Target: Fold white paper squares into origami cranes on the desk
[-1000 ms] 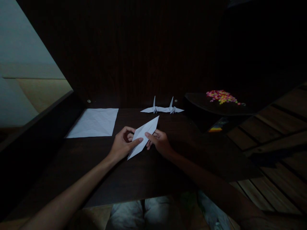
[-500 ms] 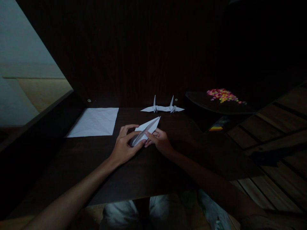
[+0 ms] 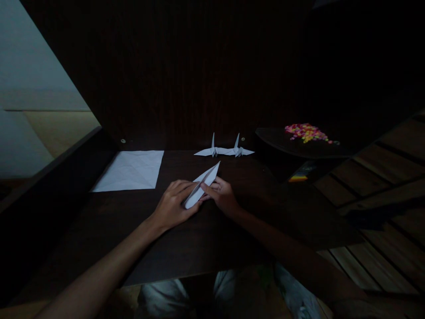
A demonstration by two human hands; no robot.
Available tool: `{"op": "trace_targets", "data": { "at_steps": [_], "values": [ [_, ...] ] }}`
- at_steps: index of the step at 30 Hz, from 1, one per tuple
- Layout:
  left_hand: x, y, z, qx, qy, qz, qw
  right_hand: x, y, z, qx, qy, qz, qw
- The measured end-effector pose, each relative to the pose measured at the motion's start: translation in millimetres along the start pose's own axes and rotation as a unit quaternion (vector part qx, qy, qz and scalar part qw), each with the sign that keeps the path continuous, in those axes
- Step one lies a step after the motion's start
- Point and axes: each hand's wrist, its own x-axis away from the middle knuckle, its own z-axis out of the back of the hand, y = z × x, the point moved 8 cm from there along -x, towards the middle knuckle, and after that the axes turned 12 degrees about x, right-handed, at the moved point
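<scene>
A piece of folded white paper (image 3: pixel 201 189), long and pointed at its far right end, is held between my two hands over the dark desk. My left hand (image 3: pixel 174 204) grips its lower left side, with the fingers partly hidden behind the paper. On the right side, my right hand (image 3: pixel 222 195) pinches it, thumb on the near face and fingers behind. Two white paper cranes (image 3: pixel 224 151) stand side by side beyond the hands, against the back panel. A flat white sheet (image 3: pixel 129 170) with crease lines lies to the left.
A low dark shelf (image 3: pixel 265 135) at the right bears a heap of small pink, red and yellow pieces (image 3: pixel 307 132). The desk (image 3: pixel 179 252) has a raised side board (image 3: pixel 49 177) on the left. Wooden slats (image 3: pixel 392 190) lie beyond its right edge.
My left fingers have closed in on the paper, and its left flap has swung over, so the piece looks narrower. My right hand has hardly moved.
</scene>
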Motion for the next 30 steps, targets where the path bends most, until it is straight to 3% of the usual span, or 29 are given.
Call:
{"op": "trace_targets", "data": {
  "at_steps": [6,15,24,30],
  "values": [
    [3,1,0,0.019,0.01,-0.007,1.0,1,-6,1,-0.002,0.0,0.001,1.0],
    [2,2,3,0.058,0.016,0.012,0.998,6,-13,1,0.041,0.015,0.063,0.997],
    [2,17,7,0.042,0.055,-0.071,0.995,8,-10,7,0.064,0.059,0.069,0.994],
    [3,8,11,0.071,0.074,-0.009,0.995,11,-18,3,0.026,0.028,0.079,0.996]
  ]
}}
